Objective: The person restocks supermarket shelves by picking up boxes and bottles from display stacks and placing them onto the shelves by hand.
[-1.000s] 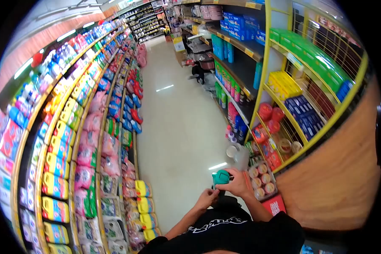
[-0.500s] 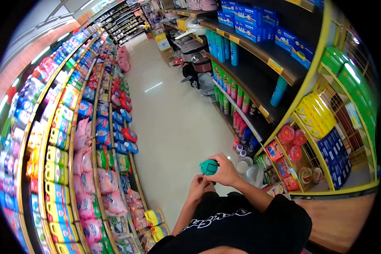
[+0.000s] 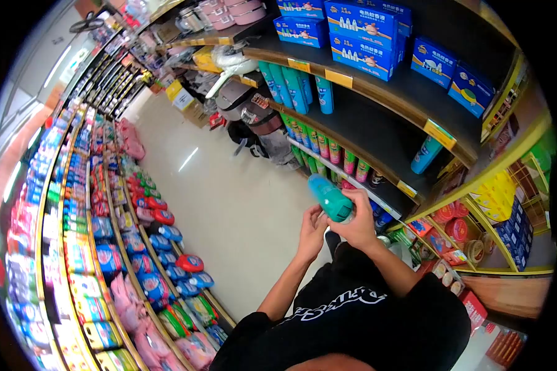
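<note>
A teal spray can (image 3: 333, 199) is tilted in front of my chest, its far end pointing up and left. My right hand (image 3: 358, 221) is wrapped round its near end. Close beside it on the left is my left hand (image 3: 313, 227), its fingers curled near the can; whether they touch it or hold anything is too small to tell. Beyond the can, a low shelf holds green and pink spray cans (image 3: 334, 150). Higher up stand blue spray cans (image 3: 284, 86), and one more blue can (image 3: 426, 154) leans alone at the right.
Blue boxes (image 3: 362, 37) fill part of the upper right shelf. At the right end, a yellow-framed rack (image 3: 476, 269) holds packaged goods. Long shelves of detergent bottles and bags (image 3: 145, 266) run along the left. The pale aisle floor (image 3: 198, 191) lies between, with a cardboard box (image 3: 195, 112) farther off.
The view has turned right and come closer to the right-hand shelves. The can, first seen from its end, now shows its side and points toward those shelves. My right hand still holds it.
</note>
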`<state>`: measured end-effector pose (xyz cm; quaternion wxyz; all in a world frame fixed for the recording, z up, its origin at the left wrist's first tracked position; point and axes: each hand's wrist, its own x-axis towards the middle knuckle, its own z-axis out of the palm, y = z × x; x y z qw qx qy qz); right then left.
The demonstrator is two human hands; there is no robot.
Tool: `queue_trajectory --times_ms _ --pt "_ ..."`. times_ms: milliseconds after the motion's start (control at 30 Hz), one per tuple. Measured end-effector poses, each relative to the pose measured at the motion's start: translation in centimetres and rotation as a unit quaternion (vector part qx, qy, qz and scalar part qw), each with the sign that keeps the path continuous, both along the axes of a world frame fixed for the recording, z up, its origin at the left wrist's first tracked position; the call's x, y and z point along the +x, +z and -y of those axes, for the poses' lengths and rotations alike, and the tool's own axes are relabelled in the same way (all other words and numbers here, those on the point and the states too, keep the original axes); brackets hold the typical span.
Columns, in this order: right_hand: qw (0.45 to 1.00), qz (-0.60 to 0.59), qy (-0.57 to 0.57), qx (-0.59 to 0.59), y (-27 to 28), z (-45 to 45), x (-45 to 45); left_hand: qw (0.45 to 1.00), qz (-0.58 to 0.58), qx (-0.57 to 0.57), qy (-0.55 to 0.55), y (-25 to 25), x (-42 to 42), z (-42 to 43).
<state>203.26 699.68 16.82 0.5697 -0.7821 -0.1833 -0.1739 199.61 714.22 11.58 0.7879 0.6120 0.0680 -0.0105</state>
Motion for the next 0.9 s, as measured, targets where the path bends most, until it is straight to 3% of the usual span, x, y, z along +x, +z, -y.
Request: queue_trajectory --times_ms 233,500,733,900 --pt "0.992 0.054 -0.100 0.061 -3.0 -4.2 14.5 0.994 0.029 -0.050 -0.095 -1.5 17.5 -3.8" --pt "0.983 -0.005 -0.164 0.083 -3.0 -8.7 28.9 0.981 -0.073 -0.026 -0.179 -1.0 33.3 -8.4" --pt "0.975 -0.067 -0.208 0.034 -4.3 -10.5 34.9 0.965 -0.090 -0.041 -0.242 -3.0 40.5 -10.5" --pt "0.961 -0.135 -0.240 0.011 -0.6 -12.3 38.5 0.941 -0.094 -0.060 -0.320 -3.0 43.9 -13.0"
